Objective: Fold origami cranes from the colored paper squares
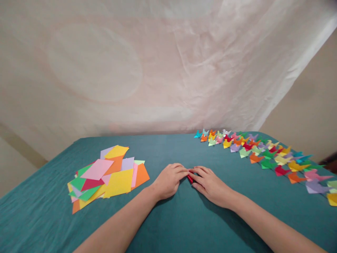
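A small piece of folded red paper (190,179) lies on the table between my two hands, mostly covered by fingers. My left hand (169,180) comes in from the left, its fingers together and their tips pressing at the paper's upper end. From the other side, my right hand (210,185) holds the paper, with its fingers over the top and the thumb near the lower edge. The fingertips of both hands meet over the paper. How it is folded underneath cannot be made out.
To the left lies a loose pile of coloured paper sheets (118,183). Rows of small folded paper birds (269,154) in many colours run along the right side. A teal cloth (163,151) covers the table, and a pale sheet (163,70) hangs behind it.
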A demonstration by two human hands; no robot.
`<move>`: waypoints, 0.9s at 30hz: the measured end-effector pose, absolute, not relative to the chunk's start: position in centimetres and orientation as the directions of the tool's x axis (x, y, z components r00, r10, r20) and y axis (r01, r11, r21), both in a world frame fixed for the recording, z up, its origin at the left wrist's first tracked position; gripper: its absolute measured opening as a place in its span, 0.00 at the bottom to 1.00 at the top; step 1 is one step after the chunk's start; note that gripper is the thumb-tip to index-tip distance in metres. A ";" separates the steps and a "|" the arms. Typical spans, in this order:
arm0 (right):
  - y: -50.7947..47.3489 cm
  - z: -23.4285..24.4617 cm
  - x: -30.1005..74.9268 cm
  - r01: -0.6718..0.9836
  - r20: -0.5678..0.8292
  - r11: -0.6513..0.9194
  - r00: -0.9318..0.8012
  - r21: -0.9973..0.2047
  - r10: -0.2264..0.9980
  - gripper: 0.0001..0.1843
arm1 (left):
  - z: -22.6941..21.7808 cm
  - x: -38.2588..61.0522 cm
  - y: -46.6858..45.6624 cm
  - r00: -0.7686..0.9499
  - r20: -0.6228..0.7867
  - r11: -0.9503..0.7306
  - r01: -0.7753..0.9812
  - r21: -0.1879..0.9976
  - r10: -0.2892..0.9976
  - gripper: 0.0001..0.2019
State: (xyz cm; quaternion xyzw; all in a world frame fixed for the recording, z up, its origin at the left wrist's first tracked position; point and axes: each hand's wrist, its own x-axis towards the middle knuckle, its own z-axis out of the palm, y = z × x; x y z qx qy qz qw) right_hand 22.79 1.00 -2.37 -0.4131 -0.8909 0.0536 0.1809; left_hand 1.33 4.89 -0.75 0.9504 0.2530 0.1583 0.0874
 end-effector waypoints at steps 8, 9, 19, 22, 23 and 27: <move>0.6 -1.8 22.6 0.743 0.228 0.641 -0.602 -0.192 0.765 0.21 | -0.5 1.4 4.7 0.835 0.235 -0.861 0.445 0.245 0.498 0.19; 0.6 -1.8 22.6 0.744 0.219 0.642 -0.605 -0.187 0.765 0.22 | -0.5 1.4 4.7 0.834 0.235 -0.860 0.445 0.249 0.499 0.19; 0.2 -0.5 22.9 0.749 0.139 0.628 -0.613 -0.211 0.778 0.26 | -0.7 1.4 4.8 0.835 0.229 -0.861 0.453 0.230 0.500 0.19; 0.3 0.0 23.3 0.743 0.087 0.620 -0.621 -0.252 0.779 0.26 | -0.8 1.4 4.9 0.832 0.227 -0.860 0.463 0.215 0.505 0.20; 0.3 0.1 23.4 0.741 0.065 0.616 -0.624 -0.268 0.779 0.25 | -0.8 1.4 4.9 0.833 0.226 -0.860 0.465 0.209 0.505 0.20; 0.5 0.8 23.9 0.732 -0.027 0.603 -0.642 -0.318 0.766 0.25 | -0.9 1.5 5.0 0.844 0.223 -0.871 0.455 0.185 0.488 0.20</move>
